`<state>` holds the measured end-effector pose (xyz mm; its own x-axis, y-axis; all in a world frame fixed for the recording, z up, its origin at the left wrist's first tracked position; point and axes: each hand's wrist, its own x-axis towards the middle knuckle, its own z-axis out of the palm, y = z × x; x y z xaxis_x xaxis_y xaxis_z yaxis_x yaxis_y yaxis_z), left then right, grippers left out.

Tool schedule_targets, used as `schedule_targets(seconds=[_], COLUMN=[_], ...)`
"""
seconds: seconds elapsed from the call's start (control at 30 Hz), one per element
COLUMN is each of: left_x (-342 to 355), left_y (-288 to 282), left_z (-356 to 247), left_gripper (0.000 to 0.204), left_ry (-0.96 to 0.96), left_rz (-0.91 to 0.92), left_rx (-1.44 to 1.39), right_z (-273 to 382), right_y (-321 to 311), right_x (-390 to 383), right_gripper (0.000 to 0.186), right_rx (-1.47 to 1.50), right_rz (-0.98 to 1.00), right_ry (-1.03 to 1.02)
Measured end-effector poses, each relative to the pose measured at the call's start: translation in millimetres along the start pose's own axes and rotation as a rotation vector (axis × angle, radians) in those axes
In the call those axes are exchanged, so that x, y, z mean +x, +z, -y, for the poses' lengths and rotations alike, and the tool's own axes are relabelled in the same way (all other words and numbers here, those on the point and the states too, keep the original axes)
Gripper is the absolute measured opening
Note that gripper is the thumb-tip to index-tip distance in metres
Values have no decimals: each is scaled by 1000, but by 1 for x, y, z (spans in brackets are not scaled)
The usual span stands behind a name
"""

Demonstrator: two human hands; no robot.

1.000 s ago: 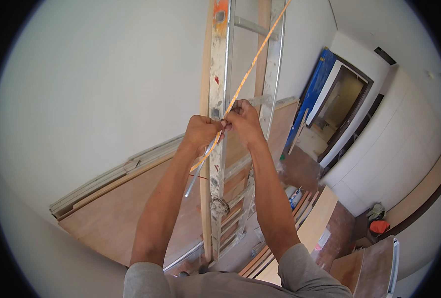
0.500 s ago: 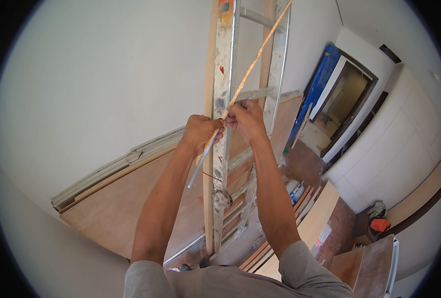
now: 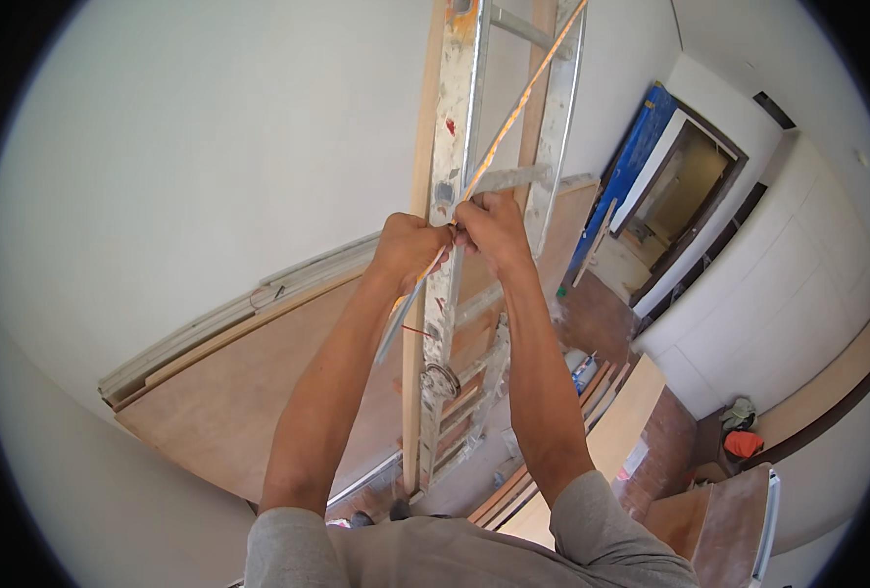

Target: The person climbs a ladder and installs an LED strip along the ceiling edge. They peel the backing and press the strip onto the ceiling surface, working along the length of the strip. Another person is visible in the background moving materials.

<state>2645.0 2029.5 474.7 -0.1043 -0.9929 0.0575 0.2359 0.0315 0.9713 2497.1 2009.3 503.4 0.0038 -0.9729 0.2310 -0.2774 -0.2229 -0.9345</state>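
Observation:
A paint-spattered aluminium ladder rises in front of me against a white wall, with a wooden batten standing along its left rail. A thin orange-tan rod slants from the upper right down to my hands. My left hand and my right hand meet at the ladder's left rail, both pinched on the rod where it crosses the rail. Below my left hand a grey strip hangs down at a slant. What sits between my fingertips is hidden.
Plywood sheets and long trim strips lean along the wall's foot at left. A wire coil hangs low on the ladder. Boards lie on the floor at right; a blue door and a doorway stand beyond.
The view has tilted slightly, so ladder and hands sit a little lower in the picture. Both hands stay together on the rod at the rail.

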Motion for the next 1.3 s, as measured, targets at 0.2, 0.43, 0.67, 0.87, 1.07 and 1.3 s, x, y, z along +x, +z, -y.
schedule_targets(seconds=[0.2,0.43,0.67,0.87,1.07,1.3], left_x=[2,3,5,2,4,-15], left_y=[5,4,4,6,0,-10], left_z=[0,-2,1,0,-1,3], left_gripper=[12,13,17,17,18,23], left_ry=[-12,-30,-20,-9,-7,-24], left_rz=[-39,-66,-47,-35,-14,33], left_rx=[12,53,27,4,53,160], right_z=[-1,-2,-5,-2,7,11], right_y=[4,1,-2,5,16,8], right_x=[0,-3,-1,-2,0,-4], right_gripper=[23,20,20,19,23,25], right_rx=[48,147,153,53,-115,88], right_rz=[-18,40,73,-28,-137,-103], right_ry=[-24,-2,-22,-45,-62,6])
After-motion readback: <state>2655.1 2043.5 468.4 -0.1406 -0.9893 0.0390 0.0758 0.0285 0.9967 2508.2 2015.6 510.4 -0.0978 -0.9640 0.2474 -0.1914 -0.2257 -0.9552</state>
